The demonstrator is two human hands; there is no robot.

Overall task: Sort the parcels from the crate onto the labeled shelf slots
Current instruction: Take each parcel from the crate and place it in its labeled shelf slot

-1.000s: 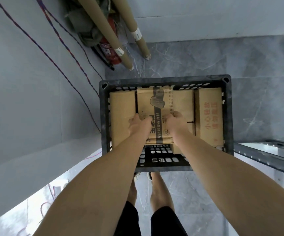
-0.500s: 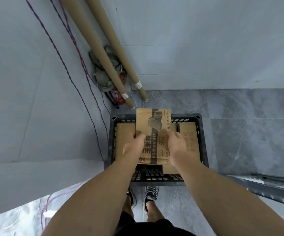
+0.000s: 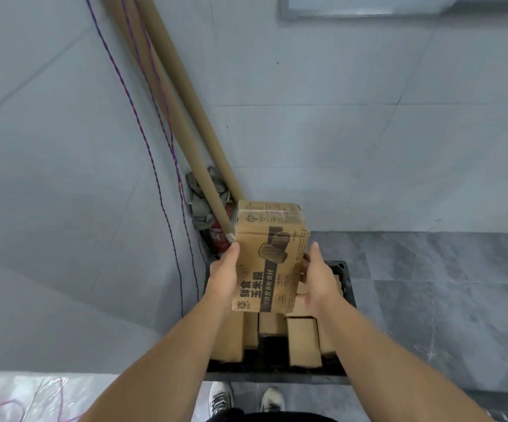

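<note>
Both hands clasp one box [image 3: 272,260] by its long sides. The left hand [image 3: 223,275] curls round the left edge, and the right hand [image 3: 316,278] presses the right edge with its fingers tucked behind. The box is held in the air above the crate [image 3: 346,283], tilted a little, with its printed face toward the camera.

Below it, other parcels [image 3: 303,342] stand on end in the black crate, packed side by side. The crate sits on the floor [image 3: 429,300] close to the left wall. Grey tile lies open to its right. Two tubes [image 3: 185,132] lean into the corner, their lower ends just behind the box's top left corner, and wires [image 3: 143,132] hang down the wall beside them.

A dark band on the box carries pale small print too fine to read. Beside it, large dark characters include 玉米段. A dark drawing of stacked chunks sits above, and a dotted strip runs down the right edge. The top flap's print is unreadable.
</note>
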